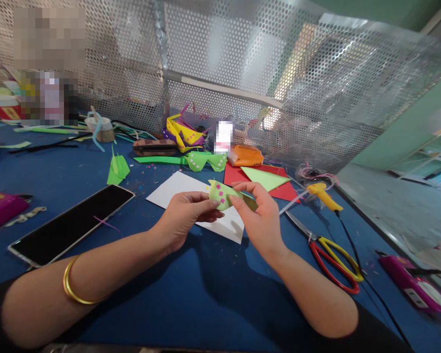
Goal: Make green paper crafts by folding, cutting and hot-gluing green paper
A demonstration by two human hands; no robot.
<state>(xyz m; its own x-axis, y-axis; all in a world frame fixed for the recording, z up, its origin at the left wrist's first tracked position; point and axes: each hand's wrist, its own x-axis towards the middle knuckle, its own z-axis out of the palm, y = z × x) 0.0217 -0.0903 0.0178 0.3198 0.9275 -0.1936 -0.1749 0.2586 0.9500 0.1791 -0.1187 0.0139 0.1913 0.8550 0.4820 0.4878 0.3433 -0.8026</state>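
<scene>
Between both hands is a light green paper cutout (219, 194) dotted with pink squares, raised over a white sheet of paper (171, 189). My left hand (186, 213) pinches its left, lower edge between thumb and fingers. On the other side, my right hand (260, 215) grips the right part, which its fingers partly cover. Just behind lie bright green paper glasses (206, 161) with pale squares. A light green folded paper triangle (266, 178) rests on red paper (238, 171) to the right.
Scissors (327, 255) with red and yellow handles and a yellow glue gun (324, 196) lie at right. A black phone-like slab (75, 223) is at left. Yellow and purple paper glasses (185, 133) sit near the perforated metal screen (224, 54). A purple box (413, 284) with a cable stands far right.
</scene>
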